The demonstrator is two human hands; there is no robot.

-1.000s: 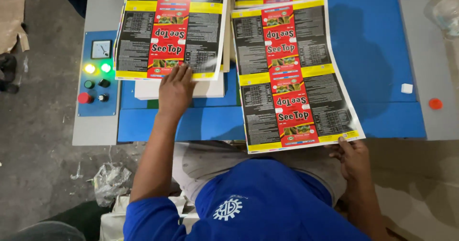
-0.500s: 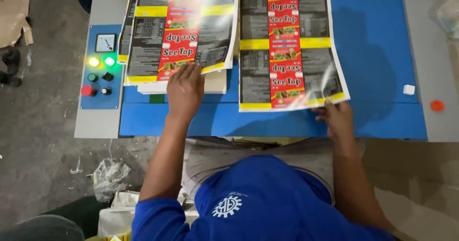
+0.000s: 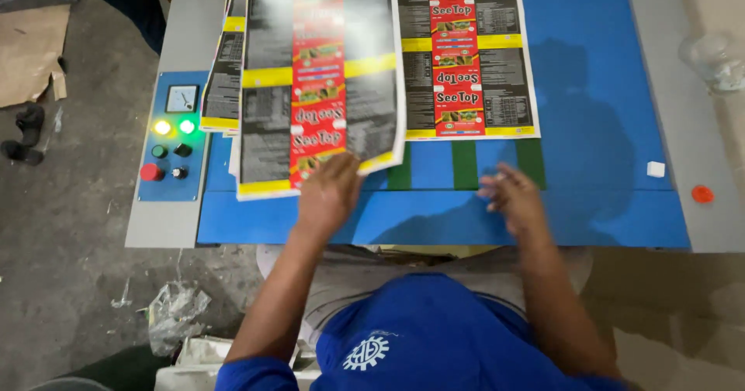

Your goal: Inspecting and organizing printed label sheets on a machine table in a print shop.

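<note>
Left hand grips the near edge of a printed label sheet, lifting it off the stack at ten o'clock. Right hand hovers spread and empty over the blue table, the second sheet lying flat at twelve o'clock.

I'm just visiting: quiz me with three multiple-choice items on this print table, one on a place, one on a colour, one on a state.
1. Where is the control panel?
A. left of the sheets
B. right of the sheets
C. on the floor

2. What colour is the table top?
A. green
B. blue
C. white

3. What is the left hand doing?
A. resting in the lap
B. pressing a button
C. touching the near sheet

Answers: 1 A, the panel sits at the table's left edge. 2 B, the bare surface is blue. 3 C, its fingers meet the sheet's lower edge.
</note>
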